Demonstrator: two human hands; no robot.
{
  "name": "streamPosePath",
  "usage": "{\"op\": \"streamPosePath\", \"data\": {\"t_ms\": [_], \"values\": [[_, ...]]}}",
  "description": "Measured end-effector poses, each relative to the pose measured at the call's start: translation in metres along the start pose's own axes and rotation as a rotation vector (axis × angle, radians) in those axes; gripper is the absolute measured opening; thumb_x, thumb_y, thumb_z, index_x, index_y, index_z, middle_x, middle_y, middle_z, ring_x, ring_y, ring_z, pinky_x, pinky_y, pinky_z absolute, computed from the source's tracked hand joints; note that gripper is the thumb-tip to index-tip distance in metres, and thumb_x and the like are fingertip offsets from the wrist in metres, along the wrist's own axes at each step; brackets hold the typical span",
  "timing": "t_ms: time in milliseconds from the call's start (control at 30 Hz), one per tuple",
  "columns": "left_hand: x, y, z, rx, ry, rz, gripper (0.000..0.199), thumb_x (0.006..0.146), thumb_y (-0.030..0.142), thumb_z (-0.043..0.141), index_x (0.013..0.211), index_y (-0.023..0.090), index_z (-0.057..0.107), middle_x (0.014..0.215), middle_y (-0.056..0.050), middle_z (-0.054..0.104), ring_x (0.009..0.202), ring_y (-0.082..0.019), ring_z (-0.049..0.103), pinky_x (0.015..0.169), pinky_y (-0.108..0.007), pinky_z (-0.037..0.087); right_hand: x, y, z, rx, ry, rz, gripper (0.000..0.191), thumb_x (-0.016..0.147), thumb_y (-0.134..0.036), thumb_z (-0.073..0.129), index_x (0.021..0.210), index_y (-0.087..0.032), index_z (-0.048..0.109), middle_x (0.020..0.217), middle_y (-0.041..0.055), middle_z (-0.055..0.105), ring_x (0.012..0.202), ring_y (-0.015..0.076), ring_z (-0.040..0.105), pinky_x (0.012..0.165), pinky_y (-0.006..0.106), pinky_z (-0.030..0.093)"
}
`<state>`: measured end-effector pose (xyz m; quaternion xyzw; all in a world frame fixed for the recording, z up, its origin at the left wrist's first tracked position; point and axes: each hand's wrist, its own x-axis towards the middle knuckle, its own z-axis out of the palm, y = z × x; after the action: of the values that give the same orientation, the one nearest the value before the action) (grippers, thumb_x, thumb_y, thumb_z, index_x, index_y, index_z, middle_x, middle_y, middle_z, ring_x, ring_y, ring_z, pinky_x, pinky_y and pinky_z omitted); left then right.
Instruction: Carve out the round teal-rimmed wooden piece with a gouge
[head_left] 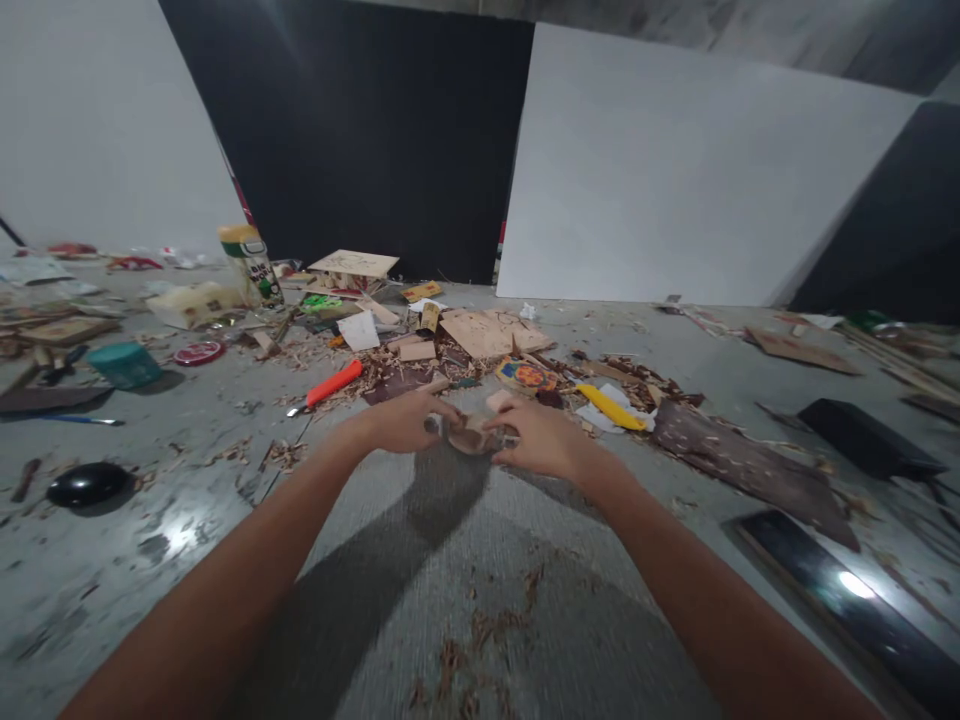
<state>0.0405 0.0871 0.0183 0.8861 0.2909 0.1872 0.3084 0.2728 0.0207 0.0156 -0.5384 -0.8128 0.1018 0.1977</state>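
Observation:
My left hand [409, 420] and my right hand [540, 437] are both closed on a tan ring-shaped piece [471, 437], which looks like a roll of tape. It is held between them just above the grey floor, and fingers hide its sides. A small pale block [497, 400] shows at my right fingertips; whether I hold it cannot be made out. Beyond my left fingers lies a thin wooden stick [433, 385]. An orange cutter knife [334, 383] rests to the left, and a yellow-handled cutter [613, 407] to the right.
Wood shavings and scraps surround a thin wooden sheet [491, 332] ahead. A yellow-capped bottle [251, 265], a teal lump [124, 365] and a black domed object [88, 485] stand left. On the right are brown sandpaper-like sheet [742, 465], a black box [866, 437] and a dark glossy slab [840, 600].

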Motion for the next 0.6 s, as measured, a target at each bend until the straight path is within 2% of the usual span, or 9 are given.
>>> {"op": "streamPosePath", "data": {"t_ms": [67,167,267,367,433,500,533,600], "values": [[-0.002,-0.002,-0.006,0.052,0.010,-0.030,0.030,0.073,0.014,0.064,0.099,0.023,0.076,0.115,-0.005,0.073,0.113,-0.025,0.064,0.102,-0.037,0.044,-0.002,-0.004,0.005,-0.026,-0.014,0.017,0.036,0.073,-0.042,0.077,0.105,-0.025,0.078,0.115,0.0098,0.073,0.098,0.0302,0.068,0.082,0.037,0.049],[-0.003,0.000,-0.015,0.106,0.081,-0.100,0.033,0.084,0.026,0.057,0.112,0.018,0.072,0.116,-0.010,0.072,0.106,-0.025,0.067,0.096,-0.038,0.048,-0.001,-0.011,0.019,-0.051,0.012,0.057,0.061,0.074,-0.051,0.074,0.127,-0.022,0.067,0.123,0.0138,0.070,0.110,0.0339,0.064,0.088,0.041,0.049],[-0.003,0.004,-0.019,0.123,0.090,-0.133,0.035,0.086,0.033,0.056,0.113,0.016,0.071,0.113,-0.011,0.073,0.100,-0.025,0.068,0.089,-0.036,0.051,0.000,-0.014,0.032,-0.054,0.035,0.087,0.064,0.072,-0.043,0.076,0.131,-0.022,0.064,0.121,0.0140,0.071,0.108,0.0337,0.066,0.086,0.041,0.050],[-0.004,0.003,-0.021,0.117,0.083,-0.129,0.032,0.086,0.033,0.057,0.111,0.019,0.071,0.108,-0.009,0.074,0.096,-0.022,0.069,0.087,-0.034,0.052,0.000,-0.011,0.035,-0.036,0.109,0.103,0.061,0.080,-0.041,0.070,0.138,-0.025,0.057,0.131,0.0115,0.066,0.118,0.0304,0.060,0.093,0.040,0.047],[-0.005,0.001,-0.021,0.111,0.098,-0.134,0.033,0.087,0.035,0.056,0.113,0.019,0.070,0.108,-0.008,0.074,0.097,-0.022,0.068,0.088,-0.035,0.052,-0.001,-0.008,0.033,-0.019,0.124,0.108,0.051,0.079,-0.039,0.070,0.129,-0.027,0.064,0.126,0.0097,0.069,0.116,0.0296,0.062,0.092,0.039,0.048],[-0.004,0.000,-0.016,0.102,0.119,-0.142,0.040,0.087,0.039,0.056,0.120,0.019,0.066,0.115,-0.011,0.072,0.101,-0.024,0.067,0.089,-0.038,0.051,-0.002,-0.007,0.030,0.002,0.107,0.114,0.037,0.074,-0.036,0.075,0.109,-0.026,0.074,0.109,0.0087,0.075,0.103,0.0301,0.067,0.085,0.037,0.049],[-0.004,0.000,-0.012,0.094,0.123,-0.141,0.047,0.087,0.043,0.057,0.126,0.018,0.062,0.122,-0.012,0.069,0.105,-0.026,0.067,0.090,-0.039,0.051,-0.002,-0.008,0.029,0.015,0.102,0.117,0.031,0.073,-0.036,0.076,0.102,-0.026,0.076,0.103,0.0084,0.076,0.097,0.0299,0.068,0.081,0.037,0.050],[-0.002,0.003,0.000,0.067,0.102,-0.119,0.067,0.083,0.050,0.061,0.141,0.018,0.049,0.138,-0.016,0.058,0.114,-0.029,0.063,0.092,-0.040,0.051,-0.002,-0.013,0.027,0.045,0.118,0.122,0.028,0.074,-0.036,0.075,0.100,-0.025,0.077,0.100,0.0083,0.077,0.093,0.0290,0.069,0.077,0.036,0.049]]}}
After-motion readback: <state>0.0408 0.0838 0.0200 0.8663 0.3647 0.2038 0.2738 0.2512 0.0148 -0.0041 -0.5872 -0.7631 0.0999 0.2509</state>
